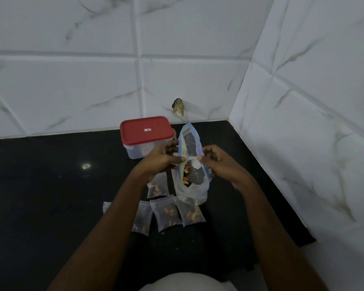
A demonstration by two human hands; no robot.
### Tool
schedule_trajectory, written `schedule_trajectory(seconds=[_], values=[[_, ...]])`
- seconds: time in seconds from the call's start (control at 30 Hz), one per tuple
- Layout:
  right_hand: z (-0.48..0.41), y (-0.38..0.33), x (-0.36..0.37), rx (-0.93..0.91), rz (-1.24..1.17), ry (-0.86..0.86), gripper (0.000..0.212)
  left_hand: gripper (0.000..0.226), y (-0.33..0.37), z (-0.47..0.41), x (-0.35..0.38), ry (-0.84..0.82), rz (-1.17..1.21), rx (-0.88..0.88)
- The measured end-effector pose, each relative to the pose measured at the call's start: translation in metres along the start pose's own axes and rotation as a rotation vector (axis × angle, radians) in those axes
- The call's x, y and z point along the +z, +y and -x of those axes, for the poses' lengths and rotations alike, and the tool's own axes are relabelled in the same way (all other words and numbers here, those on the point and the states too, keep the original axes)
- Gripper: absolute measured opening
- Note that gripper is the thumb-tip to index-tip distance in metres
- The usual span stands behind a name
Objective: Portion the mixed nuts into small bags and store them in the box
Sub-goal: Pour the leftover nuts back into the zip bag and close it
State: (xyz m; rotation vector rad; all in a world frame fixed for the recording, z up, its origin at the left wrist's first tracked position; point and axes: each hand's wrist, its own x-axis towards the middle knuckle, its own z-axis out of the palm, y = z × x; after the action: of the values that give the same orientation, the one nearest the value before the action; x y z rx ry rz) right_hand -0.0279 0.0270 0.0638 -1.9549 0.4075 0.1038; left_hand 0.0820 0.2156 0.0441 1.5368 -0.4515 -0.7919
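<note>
Both hands hold a large clear bag with a blue zip edge above the black counter; mixed nuts show inside it. My left hand pinches the left side of its opening, and my right hand pinches the right side. Behind the hands stands a clear plastic box with its red lid closed. Several small clear bags with nuts lie on the counter below the large bag: one under my left wrist and a row nearer to me, partly hidden by my left forearm.
The black counter ends at white marble-tiled walls behind and to the right, forming a corner at the back right. A chipped hole marks the back wall above the box.
</note>
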Motion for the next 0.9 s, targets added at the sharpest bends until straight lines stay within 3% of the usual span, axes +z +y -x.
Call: schedule_trajectory(seconds=[0.1,0.17,0.27,0.33,0.4,0.53,0.63,0.9], values=[[0.004,0.007,-0.007,-0.056,0.100,-0.128,0.057,0.060,-0.005,0.000,0.005,0.031,0.036,0.083],[0.004,0.009,-0.007,-0.074,0.120,-0.131,0.063,0.059,-0.006,-0.001,0.011,0.086,0.095,0.107],[0.004,0.008,-0.005,-0.088,0.018,-0.036,0.050,0.052,-0.007,0.000,0.023,0.222,0.152,0.068],[0.002,0.006,0.000,-0.082,-0.113,0.097,0.030,0.031,-0.008,0.002,0.027,0.305,0.062,-0.014],[-0.002,0.007,0.006,-0.052,-0.234,0.202,0.020,0.024,-0.008,0.006,0.027,0.263,-0.058,-0.119],[-0.002,0.011,0.020,-0.018,-0.265,0.262,0.022,0.027,-0.007,0.012,0.020,0.047,-0.120,-0.220],[0.004,0.011,0.020,0.005,-0.225,0.203,0.030,0.027,-0.014,0.015,0.016,0.005,0.001,-0.154],[0.022,0.020,-0.002,0.024,-0.168,-0.119,0.037,0.024,-0.019,0.017,0.027,0.145,0.259,-0.138]])
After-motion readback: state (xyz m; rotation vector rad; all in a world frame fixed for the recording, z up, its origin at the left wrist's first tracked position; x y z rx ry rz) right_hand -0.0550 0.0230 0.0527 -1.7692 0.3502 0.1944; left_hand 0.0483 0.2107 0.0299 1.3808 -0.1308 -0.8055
